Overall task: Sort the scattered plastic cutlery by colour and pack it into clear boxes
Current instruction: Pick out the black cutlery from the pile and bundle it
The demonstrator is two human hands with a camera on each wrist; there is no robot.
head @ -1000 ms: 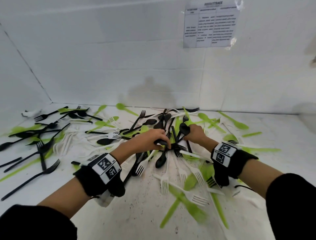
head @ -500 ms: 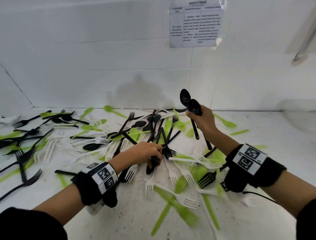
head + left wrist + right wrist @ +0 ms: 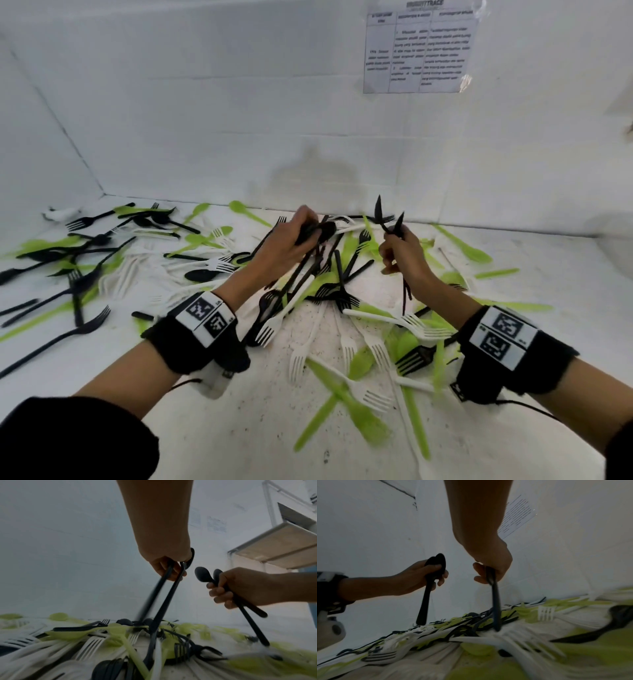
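White-walled booth, printed notice (image 3: 419, 48) taped high on the back wall; white worktop (image 3: 260, 411) littered with black, white and lime-green plastic cutlery, densest in a tangle at centre. Left hand (image 3: 291, 245) raised over the heap, fingers curled round a pair of black spoons (image 3: 164, 595) near the bowl end, handles slanting down into the pile. Right hand (image 3: 400, 255) just beside it, apart, clamped on two more black spoons (image 3: 388, 219), bowls up, handles hanging below the fist. White forks (image 3: 407, 322) and green spoons (image 3: 342, 407) lie untouched in the foreground; more black forks (image 3: 68, 329) spread far left. No clear box surely in view; a faint translucent shape at far right edge cannot be identified. Judged step: gathering black pieces, early in the sort, most cutlery not yet collected. Next move likely calls for joining both bundles in one fist, handles aligned, without dragging green or white pieces up with them.
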